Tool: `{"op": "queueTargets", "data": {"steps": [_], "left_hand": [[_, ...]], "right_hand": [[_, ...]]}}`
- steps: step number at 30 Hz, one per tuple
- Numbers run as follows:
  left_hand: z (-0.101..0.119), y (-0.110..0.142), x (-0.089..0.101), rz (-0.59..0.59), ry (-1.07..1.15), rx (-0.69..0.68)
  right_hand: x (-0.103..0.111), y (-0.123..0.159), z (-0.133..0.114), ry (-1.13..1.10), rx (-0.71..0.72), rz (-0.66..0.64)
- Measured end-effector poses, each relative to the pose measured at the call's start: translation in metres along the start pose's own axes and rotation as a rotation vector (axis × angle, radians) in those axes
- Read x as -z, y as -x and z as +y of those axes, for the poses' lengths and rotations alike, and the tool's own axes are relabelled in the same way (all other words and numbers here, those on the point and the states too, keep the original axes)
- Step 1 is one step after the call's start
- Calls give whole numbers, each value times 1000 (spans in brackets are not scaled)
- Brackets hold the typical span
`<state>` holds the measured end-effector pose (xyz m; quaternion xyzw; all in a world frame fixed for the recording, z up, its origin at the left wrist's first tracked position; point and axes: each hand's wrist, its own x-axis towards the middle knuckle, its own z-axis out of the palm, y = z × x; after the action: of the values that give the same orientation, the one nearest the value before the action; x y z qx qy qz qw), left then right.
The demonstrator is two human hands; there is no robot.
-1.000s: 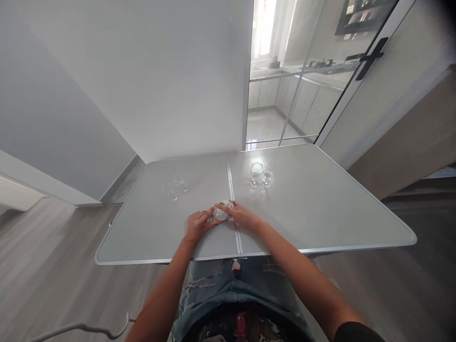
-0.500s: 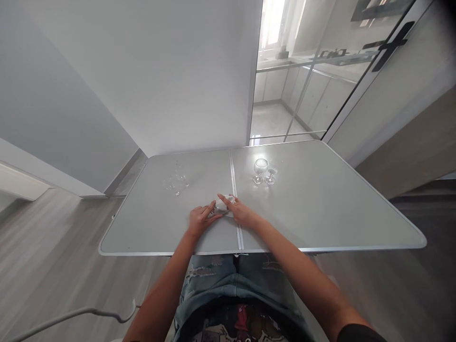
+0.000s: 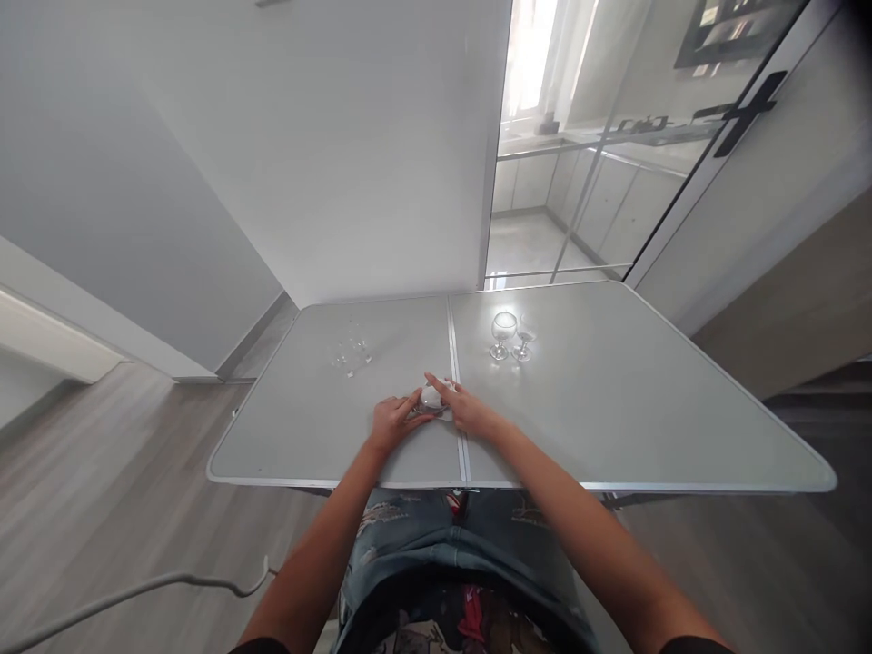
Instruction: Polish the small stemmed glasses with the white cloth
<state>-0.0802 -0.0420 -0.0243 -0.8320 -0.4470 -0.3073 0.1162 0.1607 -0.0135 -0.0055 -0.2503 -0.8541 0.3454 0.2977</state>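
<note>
Near the table's middle seam, both hands close around a small clear glass (image 3: pixel 431 399) that lies tilted on its side. My left hand (image 3: pixel 393 420) grips it from the left, thumb and fingers wrapped about its end. On the other side, my right hand (image 3: pixel 470 409) presses a white cloth or tissue (image 3: pixel 444 414) against the glass, index finger stretched along its top. Fingers hide much of the glass and most of the white piece. Beyond the right hand stand two stemmed glasses, a round-bowled one (image 3: pixel 503 329) and another beside it (image 3: pixel 524 338).
Several very clear glasses (image 3: pixel 351 350) stand at the table's back left. The grey folding table (image 3: pixel 647 400) has a metal rim and touches the white wall (image 3: pixel 381 182) behind. A glass door (image 3: pixel 565 209) is at the back right. A grey curved tube (image 3: pixel 177 579) shows lower left.
The view has shifted slightly, so the table appears a little further right. Both hands keep their hold on the glass and white piece, with only slight finger movement.
</note>
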Motion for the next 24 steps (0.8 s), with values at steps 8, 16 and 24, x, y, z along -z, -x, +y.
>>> {"op": "queueTargets", "data": {"steps": [8, 16, 24], "left_hand": [[5, -5, 8, 1, -48, -40], [1, -3, 5, 44, -26, 24], [3, -3, 5, 7, -62, 19]], "right_hand": [[11, -3, 0, -374, -102, 60], [-5, -2, -3, -113, -8, 150], [-5, -6, 0, -93, -92, 144]]}}
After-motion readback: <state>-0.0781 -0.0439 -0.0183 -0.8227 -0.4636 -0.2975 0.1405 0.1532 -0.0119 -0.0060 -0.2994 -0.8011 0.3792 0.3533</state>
